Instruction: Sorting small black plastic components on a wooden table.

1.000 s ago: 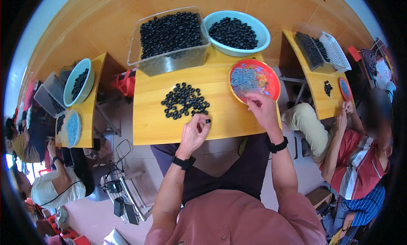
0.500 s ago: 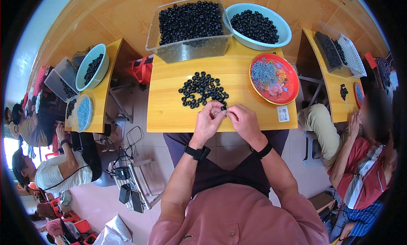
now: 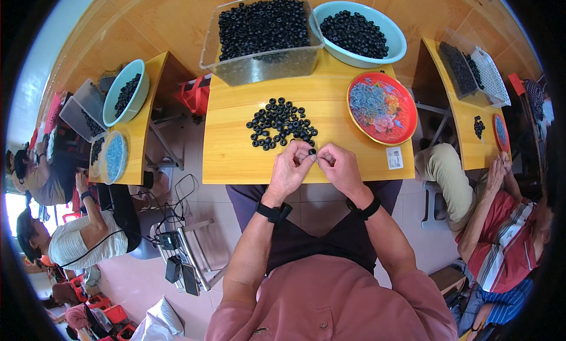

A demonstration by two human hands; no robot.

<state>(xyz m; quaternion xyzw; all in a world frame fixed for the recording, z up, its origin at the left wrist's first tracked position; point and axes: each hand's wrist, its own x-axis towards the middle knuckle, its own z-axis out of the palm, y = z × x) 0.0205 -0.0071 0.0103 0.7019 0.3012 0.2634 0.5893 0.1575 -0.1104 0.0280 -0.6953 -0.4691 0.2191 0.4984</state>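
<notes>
Near the front edge of the yellow table [image 3: 236, 164], my left hand [image 3: 290, 169] pinches a small black ring-shaped part [image 3: 312, 152] between thumb and fingertips. Right against that part are the fingertips of my right hand [image 3: 340, 170], closed in a pinch; whatever they hold is too small to make out. Just beyond my left hand lies a loose pile of the same black parts [image 3: 280, 123], round with holes through them. Farther right, a red flowered tray [image 3: 404, 121] with a gold rim holds a heap of small blue-grey pieces [image 3: 368, 105].
A clear plastic bin [image 3: 265, 69] and a light blue basin [image 3: 354, 61], both full of black parts, stand at the table's back. A white label [image 3: 394, 158] is by the right front corner. People sit at tables [image 3: 134, 158] on both sides. Cables [image 3: 177, 208] hang at the left.
My hands stay almost in place, with the right fingertips shifted very slightly. The person on the right has lowered a hand from near the head toward their table.
</notes>
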